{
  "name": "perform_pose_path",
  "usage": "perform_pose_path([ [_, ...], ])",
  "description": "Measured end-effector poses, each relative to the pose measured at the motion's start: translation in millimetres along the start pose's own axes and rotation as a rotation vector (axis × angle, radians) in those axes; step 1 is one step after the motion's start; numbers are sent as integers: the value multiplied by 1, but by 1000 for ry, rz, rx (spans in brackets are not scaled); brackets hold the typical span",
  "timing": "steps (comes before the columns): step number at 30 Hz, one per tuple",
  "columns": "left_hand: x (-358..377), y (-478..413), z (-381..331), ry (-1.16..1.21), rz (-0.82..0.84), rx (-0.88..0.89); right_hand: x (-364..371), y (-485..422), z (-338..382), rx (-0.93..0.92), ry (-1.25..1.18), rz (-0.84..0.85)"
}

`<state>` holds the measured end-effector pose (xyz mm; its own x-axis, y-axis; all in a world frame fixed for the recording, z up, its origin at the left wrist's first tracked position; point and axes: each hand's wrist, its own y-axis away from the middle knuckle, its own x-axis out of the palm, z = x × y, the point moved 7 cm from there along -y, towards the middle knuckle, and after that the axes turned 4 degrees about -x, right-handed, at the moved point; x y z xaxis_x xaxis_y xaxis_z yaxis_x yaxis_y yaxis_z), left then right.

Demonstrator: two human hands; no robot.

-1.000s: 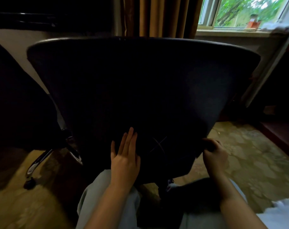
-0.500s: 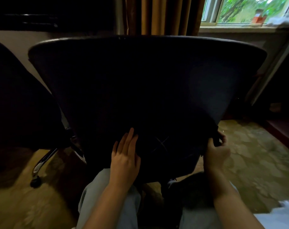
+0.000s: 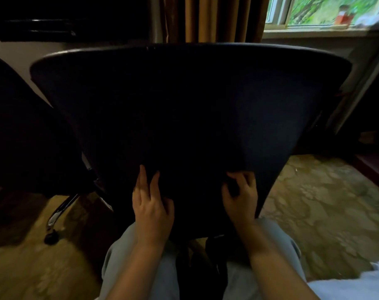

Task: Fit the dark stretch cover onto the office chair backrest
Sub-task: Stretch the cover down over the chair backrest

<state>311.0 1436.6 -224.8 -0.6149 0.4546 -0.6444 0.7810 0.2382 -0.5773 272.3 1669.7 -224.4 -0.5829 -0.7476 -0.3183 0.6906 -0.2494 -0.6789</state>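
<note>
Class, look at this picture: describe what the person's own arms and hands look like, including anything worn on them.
Both the left hand and the right hand are bare: no gloves, and no ring or watch shows. The left forearm and the right forearm are bare too, with no sleeve in view.

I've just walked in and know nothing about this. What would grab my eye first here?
A broad chair backrest wearing a dark cover fills the middle of the view. At its lower edge the left hand rests on the fabric with fingers stretched up, while the right hand curls its fingers into it. Top right, a bright window shows green leaves.
</note>
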Motion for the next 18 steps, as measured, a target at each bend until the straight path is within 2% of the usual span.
perform_pose_path([
  [4, 0, -2, 2, -12, 7, -10, -24, -7, -22, 35, 36, -61],
  [9, 0, -2, 3, -30, -9, 5, -72, -18, -82, 363, -16, -330],
  [11, 0, -2, 2, -19, -23, -5, -77, -21, -87, 410, 7, -371],
  [15, 2, -1, -1, -7, -10, -15, -57, -21, -54, 336, 16, -352],
  [18, 4, 1, 1, -12, 4, -22, -24, -11, -18, 170, 11, -206],
])
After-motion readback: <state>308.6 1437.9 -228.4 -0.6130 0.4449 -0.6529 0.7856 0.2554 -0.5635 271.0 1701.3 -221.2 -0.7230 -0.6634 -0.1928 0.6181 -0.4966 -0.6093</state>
